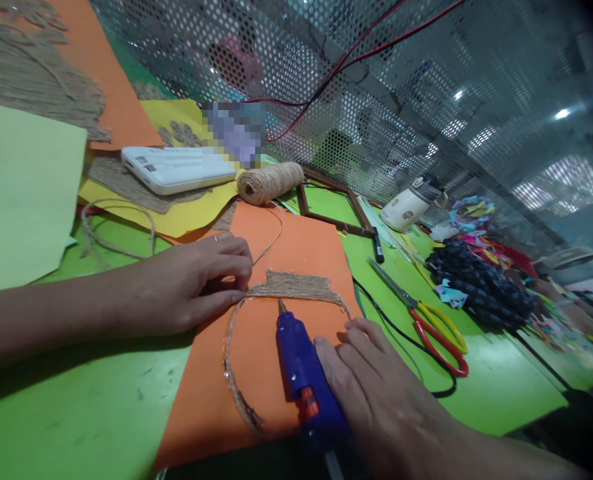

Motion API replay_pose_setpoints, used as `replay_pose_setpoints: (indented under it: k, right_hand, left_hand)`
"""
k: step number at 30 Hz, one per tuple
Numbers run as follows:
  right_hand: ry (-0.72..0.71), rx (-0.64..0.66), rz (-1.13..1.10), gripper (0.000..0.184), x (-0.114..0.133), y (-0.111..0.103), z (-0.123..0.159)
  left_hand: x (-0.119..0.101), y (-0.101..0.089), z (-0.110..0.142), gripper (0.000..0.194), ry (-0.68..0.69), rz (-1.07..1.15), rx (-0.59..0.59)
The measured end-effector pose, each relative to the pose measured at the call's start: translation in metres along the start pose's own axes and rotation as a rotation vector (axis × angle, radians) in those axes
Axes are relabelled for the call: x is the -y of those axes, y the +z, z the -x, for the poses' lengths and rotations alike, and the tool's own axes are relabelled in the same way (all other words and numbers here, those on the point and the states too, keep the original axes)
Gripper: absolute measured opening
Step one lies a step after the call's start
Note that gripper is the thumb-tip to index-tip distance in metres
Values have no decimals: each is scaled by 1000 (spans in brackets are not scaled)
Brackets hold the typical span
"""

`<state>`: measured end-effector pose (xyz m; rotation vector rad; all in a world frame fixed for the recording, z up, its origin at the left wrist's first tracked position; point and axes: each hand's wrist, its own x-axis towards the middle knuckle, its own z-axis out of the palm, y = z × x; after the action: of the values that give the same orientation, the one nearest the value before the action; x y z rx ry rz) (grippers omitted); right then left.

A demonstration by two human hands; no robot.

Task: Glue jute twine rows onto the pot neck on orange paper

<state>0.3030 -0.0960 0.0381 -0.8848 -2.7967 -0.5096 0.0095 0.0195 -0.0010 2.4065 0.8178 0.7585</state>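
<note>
An orange paper sheet [296,253] lies on the green table, with jute twine [296,285] glued on it in a filled band and a curved outline. My left hand [196,280] rests flat on the sheet's left edge, fingers pressed together on the twine end. My right hand [376,387] grips a blue glue gun [303,373], its nozzle pointing at the twine band. A strand runs from the band up to a twine spool [270,181] behind the sheet.
Red-and-yellow scissors [426,320] and a black cord lie right of the sheet. A white power bank [179,168], yellow and light green papers, jute scraps, a wooden frame [333,207], a marker, a white bottle [411,203] and coloured paper scraps stand before a perforated metal wall.
</note>
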Motion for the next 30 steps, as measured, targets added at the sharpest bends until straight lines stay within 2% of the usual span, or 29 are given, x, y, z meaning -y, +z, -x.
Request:
replay_pose_setpoints:
  k: [6,13,20,30]
  right_hand:
    - [25,2,29,39,-2,-4,6]
    - [30,14,43,39,-3,-6,10]
    - [36,46,94,38,-7,-10,14]
    - [45,57,141,38,-8,-15,22]
  left_hand:
    - [0,0,0,26,-10,-42,29]
    - [-2,-6,-2,26,-13,-94,144]
    - [1,-6,-1,33,-34,-121,167]
    - [19,0,3,27,39,-154,79]
